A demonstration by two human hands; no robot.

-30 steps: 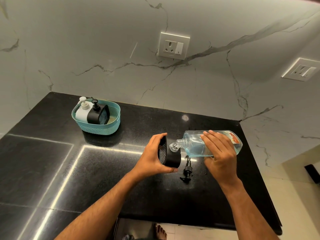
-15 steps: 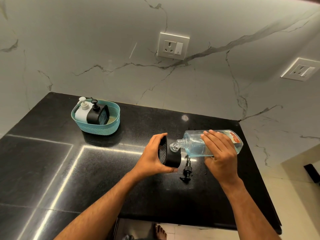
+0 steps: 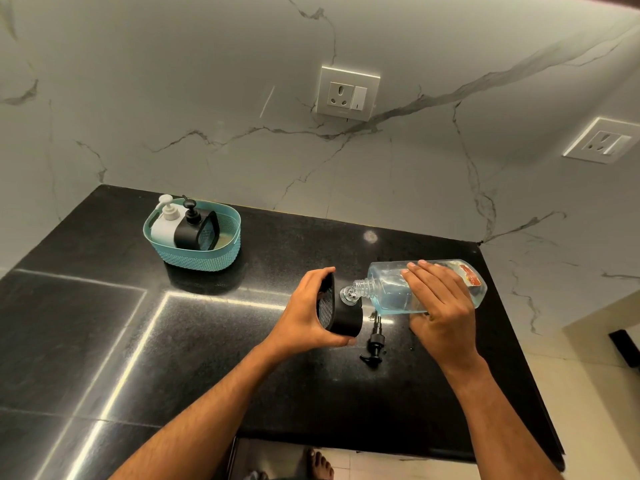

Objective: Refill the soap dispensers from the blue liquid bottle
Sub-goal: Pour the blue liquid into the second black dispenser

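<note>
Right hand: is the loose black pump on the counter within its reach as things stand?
Probably not yet. The pump lies uncovered on the counter just left of the right hand, so the path is free, but that hand grips the tilted bottle at the dispenser and would have to set it down first.

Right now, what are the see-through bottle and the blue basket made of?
The bottle looks like clear, glossy plastic: the blue liquid shows through and its neck has moulded threads. The basket looks like matte teal plastic, moulded with a bumpy woven pattern. Neither is certain from looks alone.
</note>
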